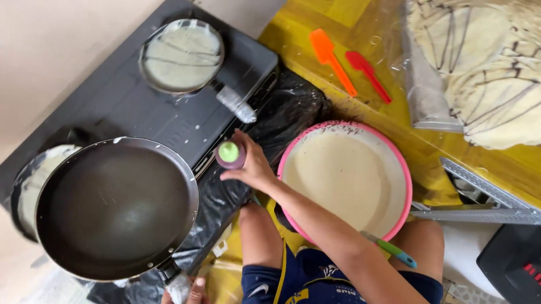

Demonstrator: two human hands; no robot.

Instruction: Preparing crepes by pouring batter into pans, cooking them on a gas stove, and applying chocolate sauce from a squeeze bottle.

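My left hand [187, 300] grips the wrapped handle of a large empty dark frying pan [114, 208], held above the black stove [127, 107]. My right hand [252, 165] holds a small purple squeeze bottle with a green cap [230, 154] at the stove's near edge. A pink bowl full of pale batter [347, 176] sits just right of that hand. On the far burner a small pan [182, 54] carries a thin crepe with dark lines. Another pan with pale batter [33, 183] shows under the big pan at the left.
An orange spatula [331, 58] and a red spatula [369, 73] lie on the yellow surface [356, 18]. A stack of finished crepes in clear plastic [511, 67] is at the top right. A green-handled tool [394, 249] rests by the bowl. A black device [526, 268] sits bottom right.
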